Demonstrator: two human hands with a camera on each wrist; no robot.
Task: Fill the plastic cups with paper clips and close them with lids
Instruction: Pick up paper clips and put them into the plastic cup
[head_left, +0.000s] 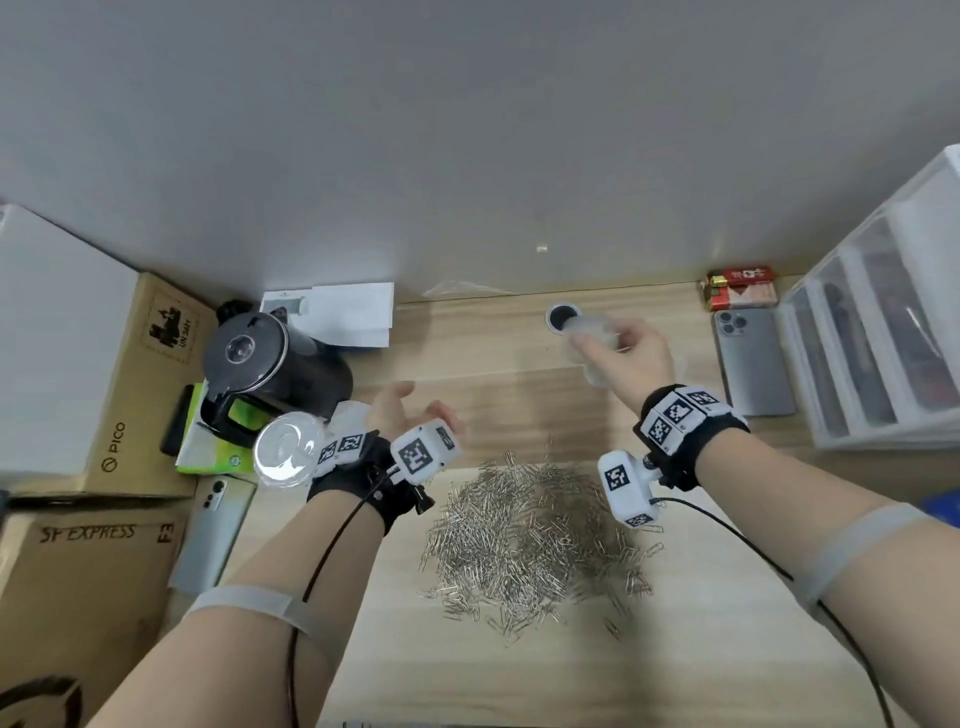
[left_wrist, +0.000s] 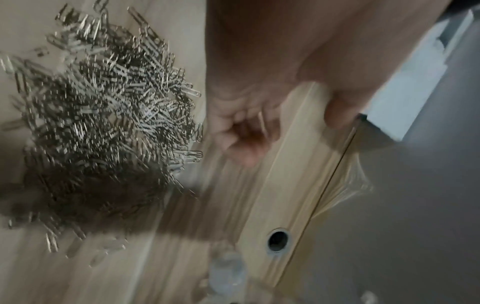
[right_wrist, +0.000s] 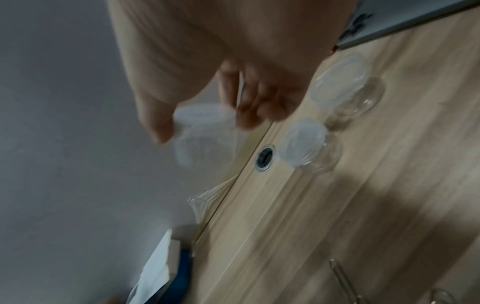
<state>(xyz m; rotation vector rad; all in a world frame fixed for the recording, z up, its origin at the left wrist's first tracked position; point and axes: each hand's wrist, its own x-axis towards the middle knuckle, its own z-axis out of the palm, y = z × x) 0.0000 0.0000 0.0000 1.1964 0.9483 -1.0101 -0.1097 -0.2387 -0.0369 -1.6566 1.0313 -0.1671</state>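
A big pile of silver paper clips (head_left: 530, 535) (left_wrist: 103, 123) lies on the wooden desk (head_left: 467, 353) between my forearms. My right hand (head_left: 602, 338) (right_wrist: 205, 127) is lifted near the desk's back edge and pinches a clear plastic cup (head_left: 592, 330) (right_wrist: 205, 148) between thumb and fingers. Two more clear cups with lids, one (right_wrist: 303, 142) nearer the hole and one (right_wrist: 342, 82) further right, stand on the desk under that hand. My left hand (head_left: 415, 405) (left_wrist: 291, 131) hovers left of the pile, fingers loosely curled, holding nothing. Another clear lidded cup (head_left: 288, 457) sits by my left wrist.
A black kettle (head_left: 260, 364), cardboard boxes (head_left: 104, 389) and a phone (head_left: 218, 525) crowd the left side. At the right are a grey phone (head_left: 753, 364), a red packet (head_left: 743, 293) and a plastic drawer unit (head_left: 883, 338). A cable hole (head_left: 561, 317) is near the wall.
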